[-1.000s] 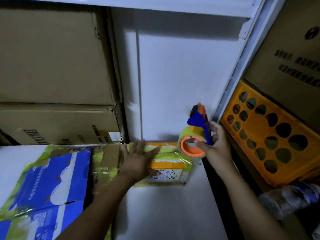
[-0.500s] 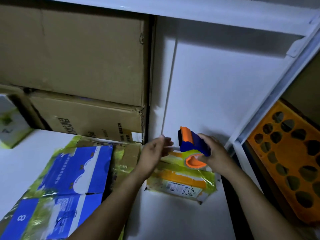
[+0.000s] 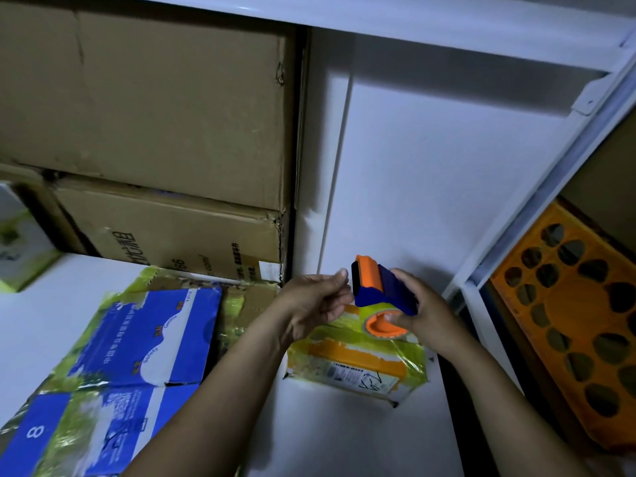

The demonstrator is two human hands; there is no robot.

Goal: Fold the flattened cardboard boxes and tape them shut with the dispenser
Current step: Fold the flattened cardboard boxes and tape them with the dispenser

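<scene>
My right hand (image 3: 426, 315) grips a blue and orange tape dispenser (image 3: 382, 290) from the right and holds it just above a small yellow and orange box (image 3: 358, 363) on the white shelf. Its orange roll hub (image 3: 380, 327) faces me. My left hand (image 3: 313, 301) is raised beside the dispenser, with forefinger and thumb pinching at its black front edge. Any tape between them is too clear to see. A flattened blue and green box (image 3: 137, 339) lies to the left, wrapped in glossy tape.
Two large brown cartons (image 3: 155, 139) are stacked at the back left. The white shelf wall (image 3: 430, 166) stands behind my hands. An orange perforated crate (image 3: 578, 321) sits beyond the shelf post on the right. A small green and white box (image 3: 17, 249) is at the far left.
My left hand lifted off the small box and came up to the dispenser's front edge. My right hand tipped the dispenser over and lowered it over the box.
</scene>
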